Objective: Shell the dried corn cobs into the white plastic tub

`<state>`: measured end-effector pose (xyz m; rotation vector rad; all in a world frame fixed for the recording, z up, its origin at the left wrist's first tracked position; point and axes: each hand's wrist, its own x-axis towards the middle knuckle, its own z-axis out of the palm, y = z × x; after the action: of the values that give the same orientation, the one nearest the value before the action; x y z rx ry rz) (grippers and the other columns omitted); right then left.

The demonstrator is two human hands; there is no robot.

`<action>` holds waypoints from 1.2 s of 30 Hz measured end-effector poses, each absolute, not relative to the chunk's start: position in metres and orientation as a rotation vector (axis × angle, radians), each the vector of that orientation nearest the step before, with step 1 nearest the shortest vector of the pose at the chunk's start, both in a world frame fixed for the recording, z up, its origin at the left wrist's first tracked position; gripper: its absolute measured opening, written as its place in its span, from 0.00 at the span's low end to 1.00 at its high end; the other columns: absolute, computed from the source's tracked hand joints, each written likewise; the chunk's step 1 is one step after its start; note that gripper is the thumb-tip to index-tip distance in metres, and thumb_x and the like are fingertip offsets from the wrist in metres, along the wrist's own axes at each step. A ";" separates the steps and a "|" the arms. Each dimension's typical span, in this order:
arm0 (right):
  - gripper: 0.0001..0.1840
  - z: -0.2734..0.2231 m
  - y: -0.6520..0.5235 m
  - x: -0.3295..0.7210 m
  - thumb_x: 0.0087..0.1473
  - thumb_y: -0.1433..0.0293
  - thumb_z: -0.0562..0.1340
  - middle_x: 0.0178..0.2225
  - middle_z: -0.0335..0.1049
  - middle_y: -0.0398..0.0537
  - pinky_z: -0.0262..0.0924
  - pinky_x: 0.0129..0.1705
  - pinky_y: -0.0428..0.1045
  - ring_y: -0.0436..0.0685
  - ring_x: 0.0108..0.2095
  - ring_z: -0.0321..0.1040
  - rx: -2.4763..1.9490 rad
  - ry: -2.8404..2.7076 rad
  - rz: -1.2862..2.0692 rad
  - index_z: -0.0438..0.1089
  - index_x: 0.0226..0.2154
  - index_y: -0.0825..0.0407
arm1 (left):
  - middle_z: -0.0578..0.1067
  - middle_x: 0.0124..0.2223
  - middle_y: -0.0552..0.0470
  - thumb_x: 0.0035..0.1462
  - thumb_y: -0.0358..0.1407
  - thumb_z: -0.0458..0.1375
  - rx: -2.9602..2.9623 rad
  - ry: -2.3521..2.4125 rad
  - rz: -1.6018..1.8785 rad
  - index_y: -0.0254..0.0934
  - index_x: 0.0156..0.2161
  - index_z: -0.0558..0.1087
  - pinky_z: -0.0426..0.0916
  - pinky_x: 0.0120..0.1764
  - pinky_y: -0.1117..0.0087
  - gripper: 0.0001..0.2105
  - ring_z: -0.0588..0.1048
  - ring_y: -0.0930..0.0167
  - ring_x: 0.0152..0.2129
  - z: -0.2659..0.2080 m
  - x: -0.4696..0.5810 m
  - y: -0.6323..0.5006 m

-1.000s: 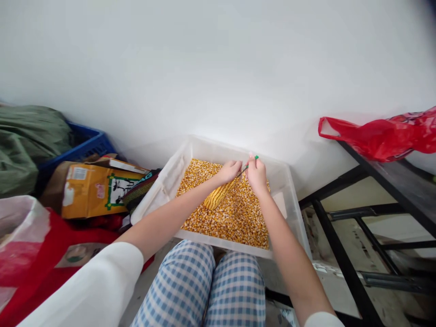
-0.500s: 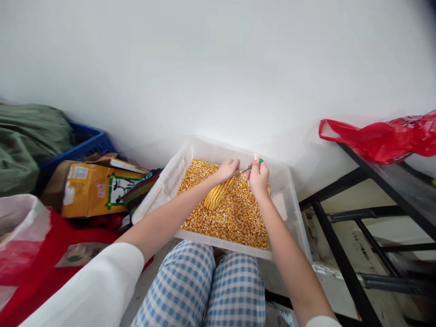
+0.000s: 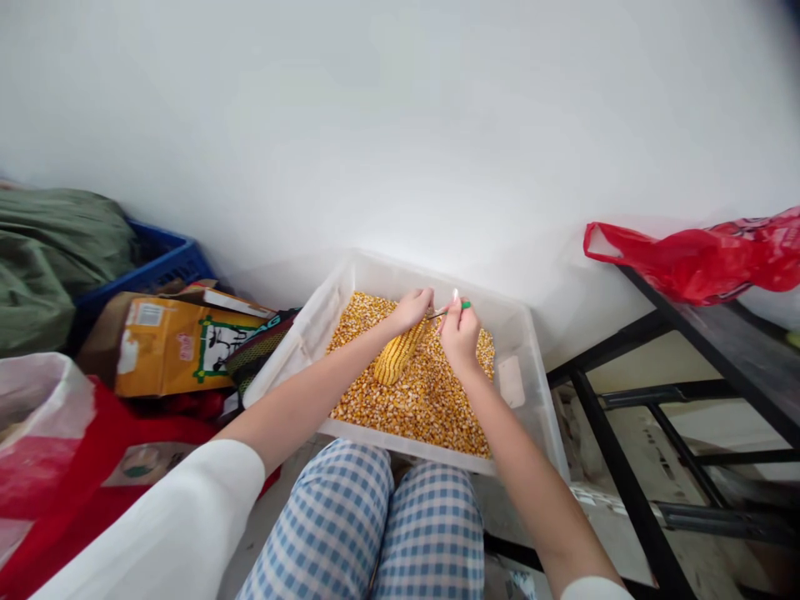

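Observation:
A yellow corn cob (image 3: 395,358) lies tilted on a bed of loose corn kernels (image 3: 418,412), which fills a translucent plastic bin (image 3: 513,379). My left hand (image 3: 412,309) is closed around the cob's far end. In my right hand (image 3: 459,333), the fingers are wrapped round the green handle of a screwdriver (image 3: 466,305). Its thin metal shaft points left at the far end of the cob, near my left fingers. Whether the tip touches the kernels there cannot be made out.
Left of the bin are an orange cardboard box (image 3: 168,346), a blue crate (image 3: 168,258) with green cloth (image 3: 62,258), and a red-and-white bag (image 3: 118,450). A black metal frame (image 3: 616,454) stands at right, bearing a red plastic bag (image 3: 693,258). A white wall rises behind.
My right hand has moved left with the screwdriver, closer to my left hand. My left hand has shifted very slightly left, still on the cob.

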<state>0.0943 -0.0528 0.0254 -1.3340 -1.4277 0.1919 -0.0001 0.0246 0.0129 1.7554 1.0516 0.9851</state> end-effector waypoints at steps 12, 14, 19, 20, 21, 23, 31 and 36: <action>0.20 0.023 -0.026 0.117 0.52 0.55 0.47 0.12 0.54 0.37 0.50 0.19 0.43 0.48 0.15 0.53 -1.398 -1.297 0.369 0.58 0.20 0.51 | 0.62 0.17 0.55 0.53 0.39 0.38 1.896 1.028 0.888 0.35 0.18 0.61 0.56 0.25 0.74 0.18 0.62 0.74 0.19 0.017 0.011 0.007; 0.21 0.021 -0.026 0.117 0.51 0.54 0.48 0.10 0.53 0.37 0.49 0.17 0.43 0.48 0.13 0.52 -1.394 -1.313 0.443 0.58 0.20 0.51 | 0.62 0.17 0.54 0.53 0.38 0.38 1.902 0.997 0.877 0.35 0.18 0.60 0.56 0.25 0.74 0.17 0.62 0.74 0.19 0.018 0.013 0.005; 0.22 0.020 -0.030 0.115 0.50 0.52 0.49 0.08 0.51 0.36 0.48 0.15 0.44 0.48 0.11 0.51 -1.395 -1.396 0.550 0.57 0.18 0.51 | 0.62 0.17 0.54 0.53 0.38 0.39 1.896 0.927 0.874 0.36 0.18 0.59 0.57 0.26 0.74 0.17 0.62 0.74 0.19 0.018 0.012 0.007; 0.22 0.022 -0.032 0.115 0.50 0.52 0.49 0.09 0.51 0.36 0.48 0.15 0.43 0.48 0.11 0.51 -1.392 -1.390 0.536 0.57 0.18 0.51 | 0.62 0.17 0.54 0.52 0.38 0.39 1.887 0.941 0.885 0.36 0.18 0.59 0.58 0.26 0.74 0.17 0.62 0.74 0.19 0.018 0.010 0.009; 0.22 0.024 -0.034 0.114 0.50 0.52 0.48 0.09 0.52 0.36 0.48 0.15 0.43 0.47 0.11 0.52 -1.388 -1.376 0.522 0.57 0.18 0.51 | 0.62 0.18 0.54 0.52 0.38 0.39 1.872 0.959 0.897 0.36 0.18 0.59 0.58 0.27 0.74 0.16 0.62 0.74 0.20 0.017 0.008 0.012; 0.22 0.028 -0.039 0.111 0.51 0.52 0.47 0.09 0.52 0.36 0.48 0.14 0.42 0.46 0.11 0.52 -1.367 -1.335 0.519 0.57 0.20 0.51 | 0.62 0.18 0.54 0.52 0.38 0.38 1.821 0.995 0.919 0.36 0.18 0.59 0.58 0.28 0.73 0.16 0.62 0.74 0.21 0.016 0.004 0.017; 0.20 0.034 -0.051 0.097 0.53 0.54 0.45 0.14 0.58 0.37 0.52 0.15 0.40 0.44 0.12 0.55 -1.217 -1.290 0.528 0.58 0.25 0.52 | 0.61 0.18 0.55 0.50 0.37 0.39 1.736 0.996 0.981 0.36 0.17 0.59 0.57 0.27 0.73 0.15 0.62 0.74 0.20 0.019 -0.003 0.022; 0.19 0.033 -0.050 0.100 0.55 0.57 0.44 0.12 0.56 0.36 0.52 0.17 0.41 0.45 0.12 0.55 -1.265 -1.369 0.443 0.58 0.24 0.52 | 0.62 0.18 0.54 0.50 0.38 0.39 1.761 0.973 0.963 0.36 0.18 0.60 0.57 0.27 0.73 0.15 0.62 0.74 0.20 0.015 0.000 0.024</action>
<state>0.0999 -0.0502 0.0329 -1.2654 -1.3694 0.4431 0.0004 0.0238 0.0154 1.7606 0.9729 0.9630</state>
